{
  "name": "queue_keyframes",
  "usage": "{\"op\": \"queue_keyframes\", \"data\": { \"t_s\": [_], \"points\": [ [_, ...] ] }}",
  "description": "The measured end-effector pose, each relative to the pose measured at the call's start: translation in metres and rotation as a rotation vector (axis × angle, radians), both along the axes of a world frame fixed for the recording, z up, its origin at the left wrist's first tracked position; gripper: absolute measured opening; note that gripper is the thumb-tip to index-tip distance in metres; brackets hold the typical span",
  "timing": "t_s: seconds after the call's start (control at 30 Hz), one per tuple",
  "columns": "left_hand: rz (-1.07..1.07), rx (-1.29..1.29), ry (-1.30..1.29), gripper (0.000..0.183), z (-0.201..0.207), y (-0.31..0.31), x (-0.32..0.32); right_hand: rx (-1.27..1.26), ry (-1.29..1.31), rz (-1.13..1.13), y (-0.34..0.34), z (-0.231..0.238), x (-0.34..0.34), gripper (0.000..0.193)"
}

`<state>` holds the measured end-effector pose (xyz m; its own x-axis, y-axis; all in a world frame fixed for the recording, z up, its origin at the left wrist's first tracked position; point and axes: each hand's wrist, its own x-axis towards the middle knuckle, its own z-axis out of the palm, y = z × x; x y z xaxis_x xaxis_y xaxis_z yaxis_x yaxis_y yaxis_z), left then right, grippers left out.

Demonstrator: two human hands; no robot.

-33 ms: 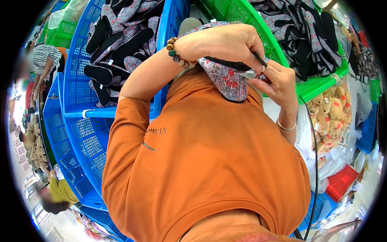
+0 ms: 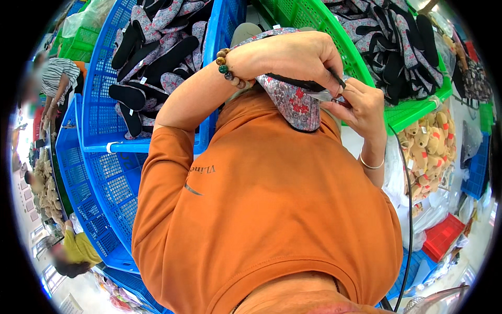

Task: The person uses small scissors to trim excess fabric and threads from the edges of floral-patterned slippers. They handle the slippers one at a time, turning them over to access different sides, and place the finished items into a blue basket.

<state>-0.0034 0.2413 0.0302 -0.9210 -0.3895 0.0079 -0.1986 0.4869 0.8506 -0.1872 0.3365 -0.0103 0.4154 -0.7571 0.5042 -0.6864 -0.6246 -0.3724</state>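
A grey floral slipper [image 2: 297, 104] with red flowers and a black edge lies against my lap, toe toward me. My left hand [image 2: 308, 55], wearing a bead bracelet, bends over it and pinches its black edge. Close by, my right hand [image 2: 364, 107] is closed, fingertips almost meeting those of the left. A small shiny metal blade [image 2: 320, 96] sticks out from the right fingers over the slipper; its handle is hidden, so the exact tool cannot be made out.
A blue crate [image 2: 140, 145] of similar slippers stands on the left, and a green crate [image 2: 418, 111] of them on the right. Plush toys [image 2: 431, 149] lie beyond it. A black cable [image 2: 409, 225] hangs at my right. Two people [image 2: 57, 78] are at far left.
The metal blade by my right fingers has shifted very slightly. Both hands and the slipper keep their places.
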Motion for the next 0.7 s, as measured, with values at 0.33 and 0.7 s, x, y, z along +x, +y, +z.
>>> {"op": "queue_keyframes", "data": {
  "t_s": [0.33,0.7],
  "points": [
    [-0.005,0.035,-0.005,0.01,-0.008,-0.001,-0.001,-0.02,0.04,-0.002,0.0,-0.003,0.0,0.027],
    [0.042,0.101,-0.058,0.01,-0.007,-0.02,0.013,-0.003,0.015,0.019,-0.001,-0.013,0.003,0.031]
  ]
}}
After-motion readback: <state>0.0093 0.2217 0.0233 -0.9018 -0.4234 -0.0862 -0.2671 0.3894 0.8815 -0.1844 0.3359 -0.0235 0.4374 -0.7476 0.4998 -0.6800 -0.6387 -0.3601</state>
